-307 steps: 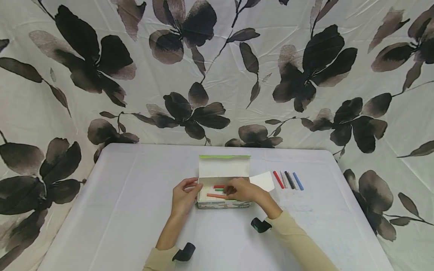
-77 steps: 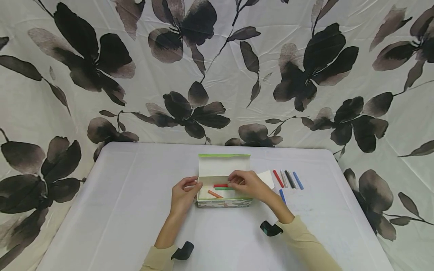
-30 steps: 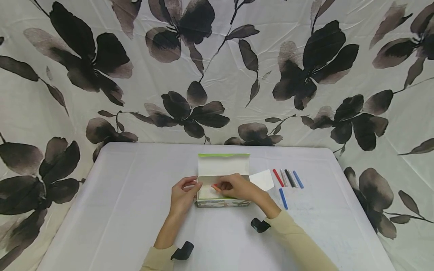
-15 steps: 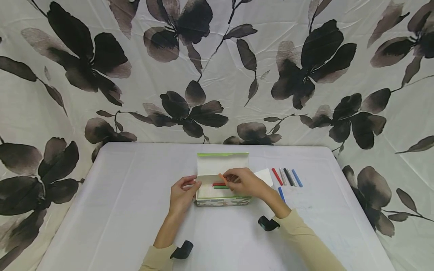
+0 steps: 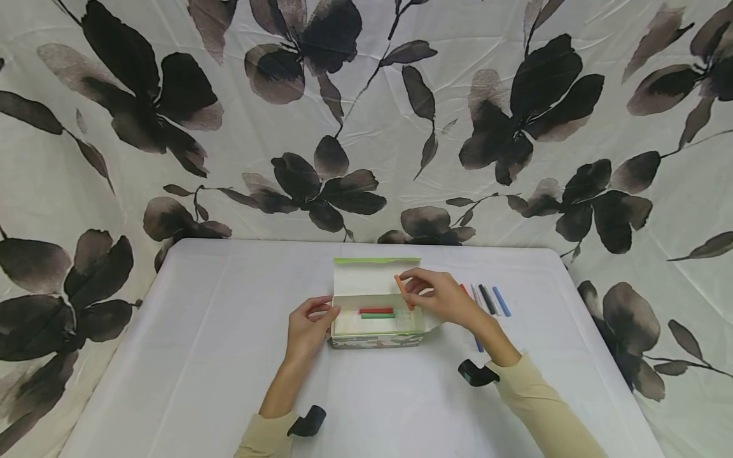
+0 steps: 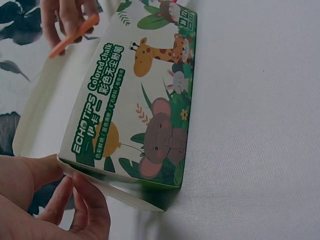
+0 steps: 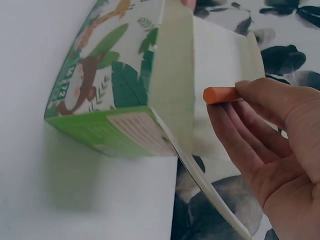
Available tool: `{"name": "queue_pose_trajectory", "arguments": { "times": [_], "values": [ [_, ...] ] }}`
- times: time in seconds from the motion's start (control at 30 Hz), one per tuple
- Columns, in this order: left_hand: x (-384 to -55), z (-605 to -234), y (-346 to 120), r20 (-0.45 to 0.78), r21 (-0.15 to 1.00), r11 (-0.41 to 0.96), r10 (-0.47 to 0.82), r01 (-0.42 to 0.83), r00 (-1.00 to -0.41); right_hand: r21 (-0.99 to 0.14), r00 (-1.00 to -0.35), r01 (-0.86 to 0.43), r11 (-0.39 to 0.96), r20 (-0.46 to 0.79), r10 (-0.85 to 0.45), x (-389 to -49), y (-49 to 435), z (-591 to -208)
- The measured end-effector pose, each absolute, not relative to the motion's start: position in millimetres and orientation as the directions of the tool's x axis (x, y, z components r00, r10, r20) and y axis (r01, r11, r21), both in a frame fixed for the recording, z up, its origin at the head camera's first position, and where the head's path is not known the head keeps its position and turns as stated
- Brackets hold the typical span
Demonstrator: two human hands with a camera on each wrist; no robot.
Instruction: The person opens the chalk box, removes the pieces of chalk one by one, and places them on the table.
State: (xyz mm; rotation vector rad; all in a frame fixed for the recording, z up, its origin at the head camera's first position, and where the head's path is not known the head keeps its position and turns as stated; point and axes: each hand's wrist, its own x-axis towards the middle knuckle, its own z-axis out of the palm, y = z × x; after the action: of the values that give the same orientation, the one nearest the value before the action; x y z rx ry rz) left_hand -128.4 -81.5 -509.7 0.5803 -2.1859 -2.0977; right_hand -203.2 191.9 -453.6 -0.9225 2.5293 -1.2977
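Note:
My right hand [image 5: 443,296] pinches an orange chalk stick [image 5: 404,292] between thumb and fingers, over the right end of the opened colored-chalk box [image 5: 375,343]. In the right wrist view, the round end of the orange chalk [image 7: 214,95] points out past the fingertips. At the box's left end, my left hand [image 5: 309,327] grips the corner; the left wrist view shows thumb and fingers on the end flap [image 6: 127,196]. Inside lie a red chalk stick [image 5: 376,311] and a green chalk stick [image 5: 378,316], side by side.
Right of the box, a row holds a red chalk, partly hidden by my hand, a pale one, a black chalk [image 5: 487,299] and a blue chalk [image 5: 503,301]. Another blue chalk [image 5: 479,345] lies nearer, partly behind my wrist. A floral cloth [image 5: 321,114] hangs behind the white table [image 5: 200,356].
The right hand has picked the orange chalk from inside the box, raised it and moved right. Earlier, a blue chalk appeared on the table. The left hand keeps its place on the box.

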Motion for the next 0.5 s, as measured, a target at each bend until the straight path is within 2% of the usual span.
{"name": "queue_pose_trajectory", "arguments": {
  "times": [0.5],
  "values": [
    [-129.9, -513.4, -81.6, -0.222, 0.97, 0.024, -0.312, -0.241, -0.924, -0.85, -0.869, -0.312, 0.425, 0.074, -0.489, -199.4, 240.5, -440.4]
  ]
}}
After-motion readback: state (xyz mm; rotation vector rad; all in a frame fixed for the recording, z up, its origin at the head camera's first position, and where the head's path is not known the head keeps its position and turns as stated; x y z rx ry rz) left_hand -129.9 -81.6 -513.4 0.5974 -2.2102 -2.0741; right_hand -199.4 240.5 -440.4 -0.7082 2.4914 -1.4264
